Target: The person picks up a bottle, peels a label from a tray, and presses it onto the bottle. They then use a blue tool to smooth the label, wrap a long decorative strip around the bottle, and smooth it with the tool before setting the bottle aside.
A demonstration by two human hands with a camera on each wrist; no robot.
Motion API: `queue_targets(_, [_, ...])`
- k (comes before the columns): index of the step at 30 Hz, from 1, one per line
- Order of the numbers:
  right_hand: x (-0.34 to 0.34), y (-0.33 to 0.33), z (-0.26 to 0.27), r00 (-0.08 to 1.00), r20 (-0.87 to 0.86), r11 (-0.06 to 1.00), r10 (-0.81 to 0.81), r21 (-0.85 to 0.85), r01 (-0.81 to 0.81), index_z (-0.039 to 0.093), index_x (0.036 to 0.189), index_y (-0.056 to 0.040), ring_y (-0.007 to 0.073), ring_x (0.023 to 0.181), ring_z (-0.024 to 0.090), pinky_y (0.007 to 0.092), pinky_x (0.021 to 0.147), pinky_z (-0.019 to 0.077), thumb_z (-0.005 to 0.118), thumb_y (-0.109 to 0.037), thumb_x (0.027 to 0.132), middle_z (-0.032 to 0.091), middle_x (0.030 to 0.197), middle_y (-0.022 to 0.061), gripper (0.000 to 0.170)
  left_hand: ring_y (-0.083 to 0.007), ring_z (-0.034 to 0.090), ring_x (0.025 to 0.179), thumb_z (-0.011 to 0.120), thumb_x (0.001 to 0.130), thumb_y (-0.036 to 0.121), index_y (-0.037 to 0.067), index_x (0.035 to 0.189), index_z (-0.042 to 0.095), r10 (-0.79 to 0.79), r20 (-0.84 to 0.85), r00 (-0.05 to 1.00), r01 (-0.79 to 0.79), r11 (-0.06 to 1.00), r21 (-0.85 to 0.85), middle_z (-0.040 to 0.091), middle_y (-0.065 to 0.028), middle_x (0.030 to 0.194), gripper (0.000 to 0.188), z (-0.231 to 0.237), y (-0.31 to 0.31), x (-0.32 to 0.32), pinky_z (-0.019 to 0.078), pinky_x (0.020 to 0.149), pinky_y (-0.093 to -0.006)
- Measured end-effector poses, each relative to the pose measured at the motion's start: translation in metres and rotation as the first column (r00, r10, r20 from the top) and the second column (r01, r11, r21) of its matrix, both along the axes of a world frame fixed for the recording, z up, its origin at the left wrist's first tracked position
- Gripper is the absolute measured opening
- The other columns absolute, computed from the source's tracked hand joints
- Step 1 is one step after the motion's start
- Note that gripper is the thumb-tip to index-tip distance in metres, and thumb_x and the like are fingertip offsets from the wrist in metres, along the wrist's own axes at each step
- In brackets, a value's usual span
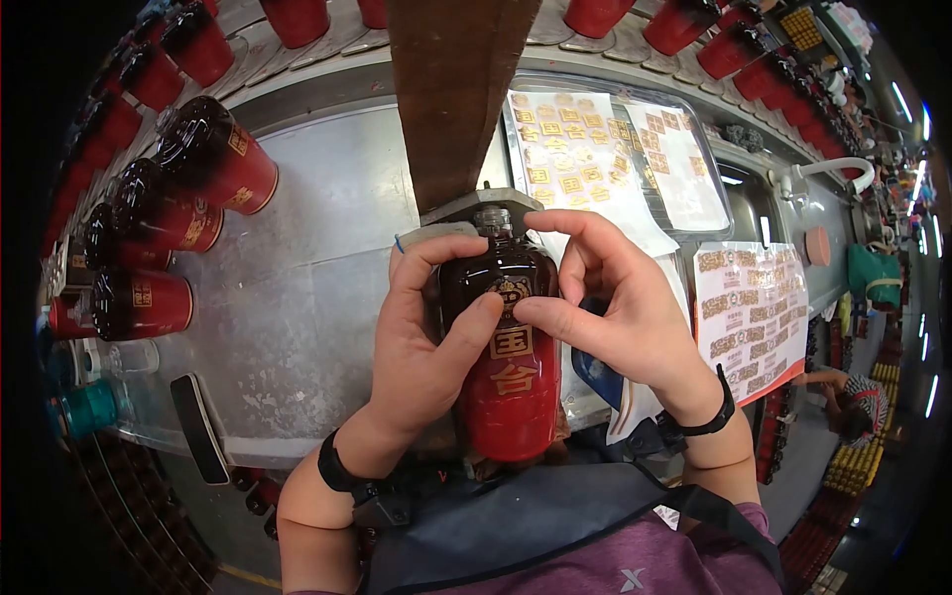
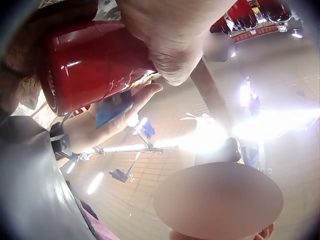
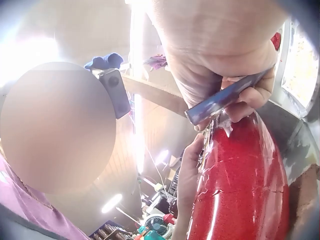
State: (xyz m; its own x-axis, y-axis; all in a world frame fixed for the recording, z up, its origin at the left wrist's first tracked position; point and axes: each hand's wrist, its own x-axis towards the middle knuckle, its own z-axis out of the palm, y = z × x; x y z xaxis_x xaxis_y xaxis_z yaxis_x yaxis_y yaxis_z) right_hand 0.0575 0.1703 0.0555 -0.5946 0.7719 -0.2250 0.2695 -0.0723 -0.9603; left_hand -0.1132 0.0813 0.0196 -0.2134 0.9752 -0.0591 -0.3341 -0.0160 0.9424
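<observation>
A glossy bottle point(image 1: 511, 397), dark at the neck and red below, lies between the two hands with its neck pointing away. Gold characters and a round gold emblem point(image 1: 510, 292) mark its front. The left hand point(image 1: 421, 332) grips the bottle's side, its thumb on the emblem's edge and its index finger near the neck. Across from it, the right hand point(image 1: 625, 307) touches the emblem's other edge with its thumb. Its lower fingers hold a flat blue tool point(image 3: 220, 102), which also shows in the left wrist view point(image 2: 114, 107).
Several similar bottles point(image 1: 223, 164) stand at the left of the metal table point(image 1: 317, 248). A sheet of gold stickers point(image 1: 570, 149) lies in a tray beyond the right hand, and another printed sheet point(image 1: 749, 317) is at the right. A brown beam point(image 1: 451, 89) rises behind the bottle.
</observation>
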Motion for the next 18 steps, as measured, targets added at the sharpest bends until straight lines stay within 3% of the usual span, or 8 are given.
queue_targets(2, [-0.0006, 0.0002, 0.0011, 1.000, 0.024, 0.999, 0.004, 0.042, -0.005, 0.056, 0.130, -0.0055, 0.0038, 0.067, 0.047, 0.0203, 0.064, 0.0409, 0.084, -0.017, 0.078, 0.046, 0.072, -0.0056, 0.059, -0.0148, 0.057, 0.112, 0.064, 0.092, 0.004, 0.003, 0.127, 0.050, 0.004, -0.022, 1.000, -0.004, 1.000, 0.007, 0.053, -0.0078, 0.121, 0.038, -0.0038, -0.0002, -0.0009, 0.0456, 0.099, -0.0300])
queue_targets(4, [-0.0017, 0.0001, 0.0054, 0.998, 0.054, 1.000, 0.018, 0.006, -0.018, 0.055, 0.135, -0.0058, 0.0017, 0.072, 0.047, 0.0177, 0.067, 0.0399, 0.081, -0.007, 0.079, 0.045, 0.076, -0.0070, 0.061, -0.0147, 0.057, 0.112, 0.065, 0.092, 0.005, 0.003, 0.127, 0.050, 0.008, -0.042, 0.999, -0.007, 1.000, 0.013, 0.054, -0.0076, 0.120, 0.038, -0.0053, -0.0003, -0.0018, 0.0456, 0.098, -0.0298])
queue_targets(11, [-0.0005, 0.0031, 0.0006, 0.999, 0.028, 1.000, 0.031, -0.002, -0.031, 0.055, 0.134, -0.0050, 0.0014, 0.069, 0.046, 0.0165, 0.066, 0.0387, 0.079, -0.007, 0.081, 0.046, 0.075, -0.0073, 0.058, -0.0144, 0.057, 0.111, 0.066, 0.092, 0.006, 0.003, 0.126, 0.052, 0.007, -0.045, 0.999, -0.006, 1.000, 0.006, 0.053, -0.0069, 0.119, 0.037, -0.0031, -0.0001, -0.0036, 0.0459, 0.097, -0.0291])
queue_targets(13, [-0.0005, 0.0056, -0.0011, 0.997, -0.074, 0.991, -0.013, -0.131, 0.004, 0.056, 0.129, -0.0040, 0.0021, 0.068, 0.046, 0.0188, 0.064, 0.0400, 0.080, -0.013, 0.084, 0.047, 0.073, -0.0072, 0.052, -0.0144, 0.058, 0.111, 0.066, 0.092, 0.007, 0.003, 0.125, 0.052, 0.012, -0.056, 0.998, -0.012, 1.000, 0.002, 0.053, -0.0068, 0.119, 0.036, -0.0018, 0.0006, -0.0044, 0.0460, 0.097, -0.0288])
queue_targets(18, [-0.0023, 0.0067, 0.0013, 0.999, -0.047, 0.995, 0.001, -0.097, -0.005, 0.056, 0.128, -0.0035, 0.0016, 0.069, 0.045, 0.0180, 0.064, 0.0394, 0.079, -0.011, 0.085, 0.046, 0.074, -0.0074, 0.049, -0.0132, 0.059, 0.107, 0.068, 0.091, 0.006, 0.004, 0.120, 0.054, 0.039, -0.030, 0.999, -0.040, 0.998, -0.043, 0.053, -0.0071, 0.118, 0.032, 0.0008, 0.0054, -0.0011, 0.0464, 0.095, -0.0279])
